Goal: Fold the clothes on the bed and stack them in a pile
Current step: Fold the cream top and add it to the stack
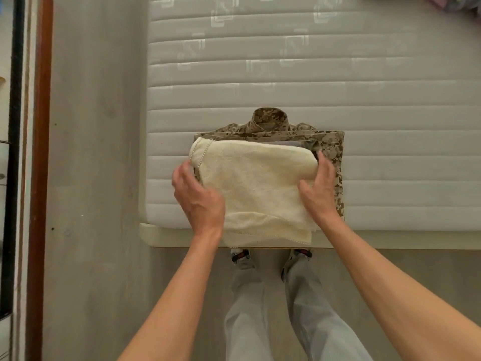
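The left hand [199,198] rests on the left side of a folded cream garment [253,188], its fingers loosely spread and lying over the cloth edge rather than curled round it. The right hand [318,190] presses the garment's right side, thumb on top; whether its fingers tuck under the fold cannot be told. The cream garment, edged with a small beaded trim, lies on top of a folded camouflage shirt [334,162], whose collar shows just beyond the cream garment and whose right side shows past the right hand. A thin strip of pale grey cloth [290,144] shows between the two. This pile sits at the near edge of the white quilted mattress [390,100]. Far from the cream garment, at the mattress's far right corner, a blurred heap of clothes [453,2] is partly in view.
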